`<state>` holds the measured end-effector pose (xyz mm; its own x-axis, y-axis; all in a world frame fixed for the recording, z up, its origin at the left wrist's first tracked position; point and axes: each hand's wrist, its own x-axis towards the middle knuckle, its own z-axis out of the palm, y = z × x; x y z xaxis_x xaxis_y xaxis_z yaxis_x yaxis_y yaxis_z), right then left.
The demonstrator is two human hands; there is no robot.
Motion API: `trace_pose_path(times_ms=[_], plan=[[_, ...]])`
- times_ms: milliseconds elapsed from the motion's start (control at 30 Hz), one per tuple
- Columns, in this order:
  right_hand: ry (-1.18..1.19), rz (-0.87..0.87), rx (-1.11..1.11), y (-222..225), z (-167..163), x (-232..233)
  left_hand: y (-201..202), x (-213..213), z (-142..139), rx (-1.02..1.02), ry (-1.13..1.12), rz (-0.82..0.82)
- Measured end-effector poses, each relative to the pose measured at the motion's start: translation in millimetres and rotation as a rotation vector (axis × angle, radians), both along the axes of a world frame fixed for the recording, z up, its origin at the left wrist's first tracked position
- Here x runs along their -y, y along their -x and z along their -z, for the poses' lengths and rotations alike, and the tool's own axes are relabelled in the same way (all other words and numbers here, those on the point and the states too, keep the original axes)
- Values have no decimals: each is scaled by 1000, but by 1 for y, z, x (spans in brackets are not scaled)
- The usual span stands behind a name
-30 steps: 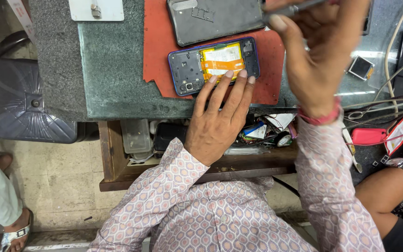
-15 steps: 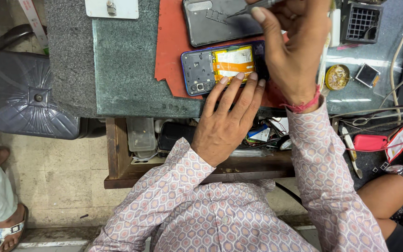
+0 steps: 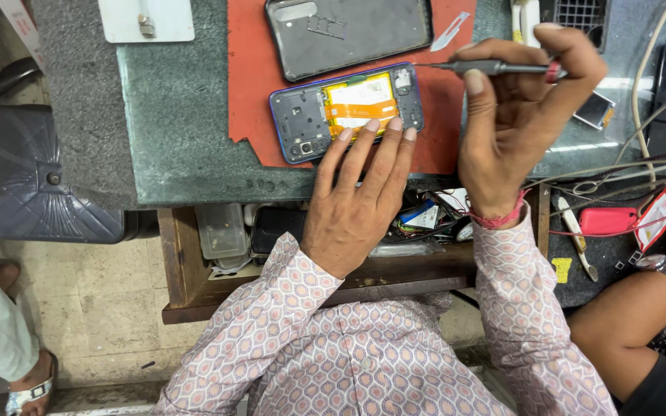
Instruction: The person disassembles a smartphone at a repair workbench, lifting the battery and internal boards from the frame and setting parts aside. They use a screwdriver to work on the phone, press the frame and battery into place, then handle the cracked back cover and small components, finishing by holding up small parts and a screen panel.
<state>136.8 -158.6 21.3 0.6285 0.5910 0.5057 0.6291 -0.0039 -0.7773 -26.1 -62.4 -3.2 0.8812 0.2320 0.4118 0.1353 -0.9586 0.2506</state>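
Two hands [image 3: 352, 208] [image 3: 514, 123] over red mat [image 3: 252, 92] on stone bench [image 3: 171, 115]: left fingers flat on phone [image 3: 310, 123], right clamp screwdriver [image 3: 495, 68]

Bright even light; sharp focus; glare on right countertop [image 3: 603, 146]

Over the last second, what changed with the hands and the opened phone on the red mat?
The right hand drew back off the opened phone toward the right, and its screwdriver now lies level with the tip at the phone's top right corner. The left hand stayed flat with its fingertips on the phone's lower edge. The phone, the back cover and the red mat kept their places.
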Motion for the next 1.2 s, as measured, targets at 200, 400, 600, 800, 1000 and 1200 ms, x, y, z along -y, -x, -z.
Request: trace_pose_path(times_ms=[200,400,600,800,1000,1200], plan=[[-2,-21,-6,-2,3,0,-4,2,1,14,-8,-8],[8,-33,-14,-3,3,-1,-6,2,4,16,-16,-11],[9,-51,-42,-3,3,-2,-5,2,4,13,-15,-15],[11,-66,-22,-4,4,-2,-5,3,6,10,-12,-12],[9,-61,-9,-4,4,-2,-5,4,6,7,-6,-9],[4,-58,-28,-4,3,-1,-8,3,-10,-31,66,-14]])
